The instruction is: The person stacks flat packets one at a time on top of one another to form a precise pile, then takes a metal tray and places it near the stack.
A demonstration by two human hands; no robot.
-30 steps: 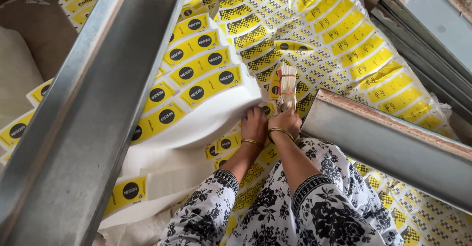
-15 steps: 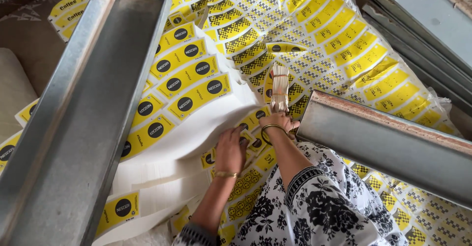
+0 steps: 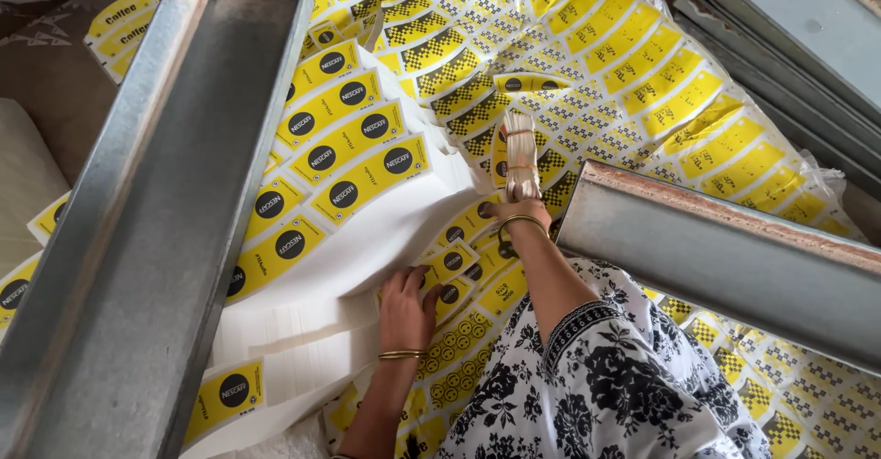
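Observation:
My left hand (image 3: 407, 308), a gold bangle on its wrist, lies palm down on the near edge of a thick white stack of yellow labels with black round marks (image 3: 347, 176). Its fingertips touch small loose yellow labels (image 3: 451, 262), and I see nothing gripped in it. My right hand (image 3: 517, 211), also with a bangle, reaches forward from a black-and-white floral sleeve (image 3: 606, 376). It is closed around the lower end of a pale, banded bundle (image 3: 520, 154) that stands upright over the label sheets.
A long grey metal trough (image 3: 156, 211) runs diagonally along the left. A second metal channel with a rusty edge (image 3: 725, 248) lies at the right, close to my right arm. Yellow checkered label sheets (image 3: 642, 64) cover the surface beyond. Grey boards (image 3: 789, 46) lie at the top right.
My left hand has left its place beside the right hand and come down and left onto the stack's near edge. The right hand still holds the bundle upright.

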